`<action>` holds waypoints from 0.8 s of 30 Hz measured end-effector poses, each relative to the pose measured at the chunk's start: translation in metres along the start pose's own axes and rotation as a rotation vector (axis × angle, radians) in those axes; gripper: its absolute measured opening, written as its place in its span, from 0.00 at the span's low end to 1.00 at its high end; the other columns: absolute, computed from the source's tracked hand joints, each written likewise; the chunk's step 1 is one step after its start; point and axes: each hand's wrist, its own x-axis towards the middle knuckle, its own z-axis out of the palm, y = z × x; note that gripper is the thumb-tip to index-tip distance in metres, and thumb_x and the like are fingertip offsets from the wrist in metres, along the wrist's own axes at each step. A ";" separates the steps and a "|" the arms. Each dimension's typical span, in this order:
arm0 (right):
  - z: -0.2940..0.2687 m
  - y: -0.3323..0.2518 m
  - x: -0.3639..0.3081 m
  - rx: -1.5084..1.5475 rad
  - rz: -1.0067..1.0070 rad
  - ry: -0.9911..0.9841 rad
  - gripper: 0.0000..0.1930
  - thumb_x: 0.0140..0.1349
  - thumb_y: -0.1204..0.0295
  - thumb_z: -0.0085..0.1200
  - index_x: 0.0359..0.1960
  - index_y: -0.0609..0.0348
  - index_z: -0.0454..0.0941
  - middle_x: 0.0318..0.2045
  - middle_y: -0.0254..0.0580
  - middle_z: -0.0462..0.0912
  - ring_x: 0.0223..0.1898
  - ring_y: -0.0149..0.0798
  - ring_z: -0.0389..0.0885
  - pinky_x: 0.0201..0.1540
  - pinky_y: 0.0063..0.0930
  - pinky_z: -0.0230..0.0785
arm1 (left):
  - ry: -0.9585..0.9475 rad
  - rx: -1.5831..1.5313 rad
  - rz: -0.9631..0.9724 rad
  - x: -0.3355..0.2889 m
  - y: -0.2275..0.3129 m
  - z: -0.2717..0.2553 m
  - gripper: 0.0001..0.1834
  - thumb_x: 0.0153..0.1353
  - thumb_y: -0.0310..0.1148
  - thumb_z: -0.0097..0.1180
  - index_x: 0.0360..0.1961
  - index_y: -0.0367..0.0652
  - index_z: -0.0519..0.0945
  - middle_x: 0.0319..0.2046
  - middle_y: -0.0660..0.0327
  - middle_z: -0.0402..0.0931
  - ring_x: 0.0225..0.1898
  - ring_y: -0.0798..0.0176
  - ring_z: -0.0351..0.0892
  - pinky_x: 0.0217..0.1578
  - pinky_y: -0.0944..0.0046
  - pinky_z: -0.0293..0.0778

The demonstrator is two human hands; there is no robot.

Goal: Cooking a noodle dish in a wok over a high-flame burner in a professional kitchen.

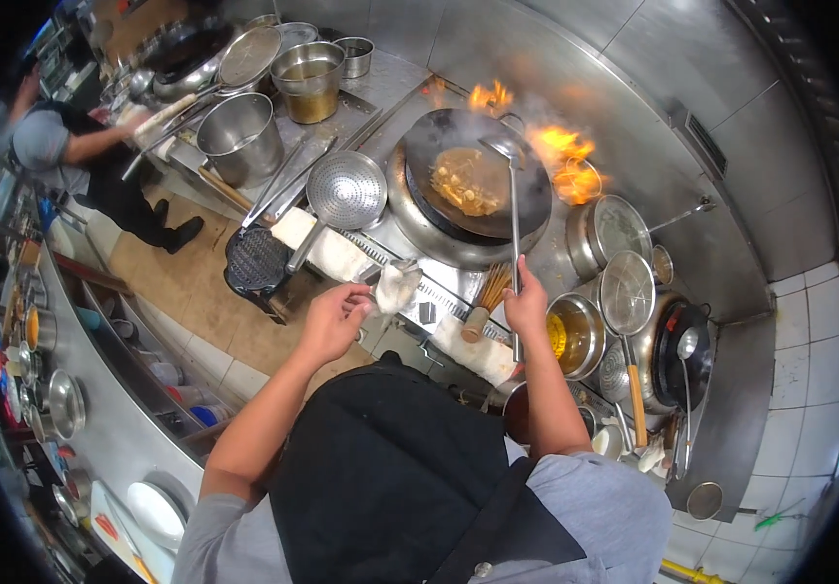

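Note:
A dark wok sits on the round burner, with browned, sliced-looking food in it and smoke rising. My right hand is closed around the long metal handle of a ladle, whose bowl is over the wok's far right side. At the stove's front edge, my left hand has its fingers half curled, thumb and forefinger apart, right beside a bunched whitish cloth. Any contact with the cloth is hard to make out. Between my hands lies a bamboo wok brush.
Flames leap behind the wok. To its left lie a perforated skimmer and metal pots. On the right are a mesh strainer, a bowl with yellow liquid and a second wok. A co-worker stands far left.

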 end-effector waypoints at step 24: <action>0.015 -0.166 -0.131 1.309 0.394 -1.280 0.39 0.65 0.78 0.48 0.77 0.56 0.47 0.37 0.46 0.70 0.15 0.26 0.66 0.11 0.20 0.64 | 0.690 -0.204 -0.172 -0.212 -0.085 -0.086 0.12 0.66 0.30 0.59 0.48 0.36 0.80 0.36 0.58 0.82 0.39 0.64 0.83 0.42 0.61 0.78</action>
